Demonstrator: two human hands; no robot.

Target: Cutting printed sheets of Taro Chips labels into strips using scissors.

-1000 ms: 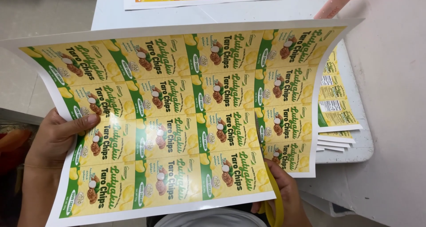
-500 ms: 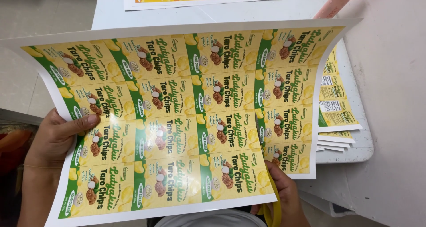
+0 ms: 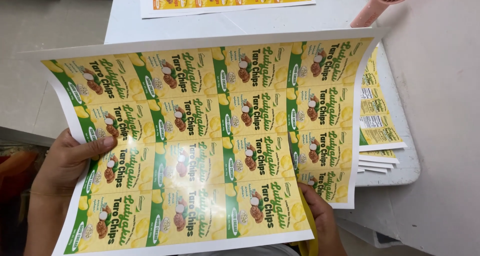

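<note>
Two hands are on one large printed label sheet [image 3: 200, 141], held up over the desk's [image 3: 250, 21] near edge. The left hand [image 3: 65, 161] is pinched onto the left margin, thumb on top. The right hand [image 3: 320, 216] is mostly hidden under the lower right corner — finger state cannot be told, something yellow shows there. Sheet judged light, glossy, floppy, crease-prone — best held by white margins. More sheets [image 3: 380, 136] are stacked at the desk's right edge.

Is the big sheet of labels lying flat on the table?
No, the label sheet is held up, curved, between the left hand and right hand.
</note>
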